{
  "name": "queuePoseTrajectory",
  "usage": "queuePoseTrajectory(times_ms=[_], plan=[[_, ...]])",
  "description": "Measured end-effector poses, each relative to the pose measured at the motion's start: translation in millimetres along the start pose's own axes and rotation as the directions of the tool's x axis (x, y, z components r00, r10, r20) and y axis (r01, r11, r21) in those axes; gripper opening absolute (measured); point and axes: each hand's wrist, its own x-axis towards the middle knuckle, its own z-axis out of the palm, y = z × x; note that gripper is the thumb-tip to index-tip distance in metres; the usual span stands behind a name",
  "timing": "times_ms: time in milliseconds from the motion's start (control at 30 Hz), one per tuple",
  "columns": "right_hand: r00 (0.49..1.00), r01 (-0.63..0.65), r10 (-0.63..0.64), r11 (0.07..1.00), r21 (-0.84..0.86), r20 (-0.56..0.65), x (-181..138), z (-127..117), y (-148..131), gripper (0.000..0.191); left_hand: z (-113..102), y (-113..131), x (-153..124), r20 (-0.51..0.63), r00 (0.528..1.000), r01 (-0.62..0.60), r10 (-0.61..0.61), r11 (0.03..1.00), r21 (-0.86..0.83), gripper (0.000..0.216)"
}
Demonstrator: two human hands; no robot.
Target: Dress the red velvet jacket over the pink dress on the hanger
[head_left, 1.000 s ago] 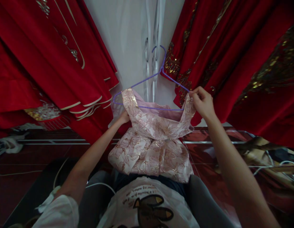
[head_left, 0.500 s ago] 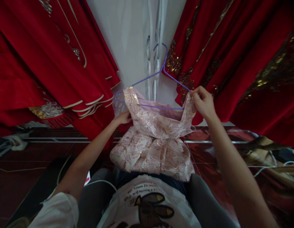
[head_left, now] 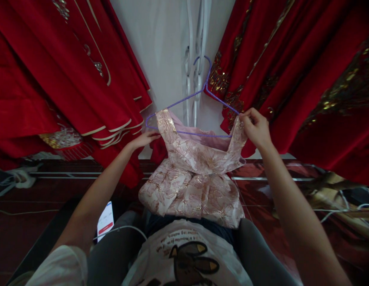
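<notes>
A pale pink dress with gold floral brocade (head_left: 199, 159) lies across my lap, its gathered skirt bunched toward me. A purple hanger (head_left: 186, 96) runs through both shoulder straps, hook pointing away from me. My right hand (head_left: 257, 128) is closed at the right strap, pinching it together with the hanger's right end. Beside the left strap, my left hand (head_left: 145, 139) reaches with its fingers stretched out, holding nothing. The hanger's left end sticks out past that strap.
Red garments with gold and silver trim (head_left: 119, 91) hang at left and right. Between them stand white doors with long handles (head_left: 187, 59). A lit phone (head_left: 105, 220) with a white cable is by my left thigh. Bags and cables (head_left: 336, 194) lie at right on the floor.
My left hand has moved up and slightly left, away from the dress's side toward the left strap. More of the phone shows. My right hand keeps its place.
</notes>
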Motion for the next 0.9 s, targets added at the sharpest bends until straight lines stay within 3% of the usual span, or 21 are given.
queuePoseTrajectory(times_ms=[33, 67, 200, 367, 533, 633, 733, 833, 900], plan=[[1.0, -0.002, 0.002, 1.0, -0.005, -0.001, 0, 0, 0, 0.019, -8, 7, 7, 0.064, 0.995, 0.076, -0.071, 0.995, -0.07, 0.03], [1.0, -0.004, 0.004, 1.0, -0.012, -0.004, 0, 0, 0, 0.019, -15, 15, 14, 0.057, 0.989, 0.14, -0.133, 0.979, -0.149, 0.026], [1.0, 0.008, -0.009, 1.0, -0.03, -0.019, -1, -4, -4, 0.022, -45, 53, 42, -0.257, 0.912, 0.191, -0.321, 0.885, -0.425, 0.031], [0.998, 0.034, -0.037, 0.997, -0.071, -0.044, -9, -13, -18, 0.026, -53, 95, 50, -0.439, 0.894, -0.033, -0.091, 0.963, -0.266, 0.021], [0.994, 0.067, -0.077, 0.988, -0.14, -0.071, -20, -19, -38, 0.026, -13, 150, 48, -0.42, 0.896, -0.225, 0.143, 0.962, -0.154, 0.025], [0.996, 0.072, -0.081, 0.984, -0.164, -0.049, -26, -20, -46, 0.027, 17, 187, 49, -0.337, 0.9, -0.323, 0.278, 0.943, -0.085, 0.03], [0.997, 0.041, -0.051, 0.984, -0.171, -0.054, -29, -22, -49, 0.027, 35, 211, 46, -0.112, 0.911, -0.402, 0.397, 0.915, -0.026, 0.034], [0.999, 0.009, -0.015, 0.983, -0.186, -0.029, -22, -24, -47, 0.03, 34, 211, 43, 0.111, 0.888, -0.45, 0.446, 0.893, 0.01, 0.037], [0.999, 0.003, 0.004, 0.977, -0.215, 0.036, -8, -22, -43, 0.035, 26, 197, 45, 0.157, 0.884, -0.455, 0.44, 0.887, 0.073, 0.037]])
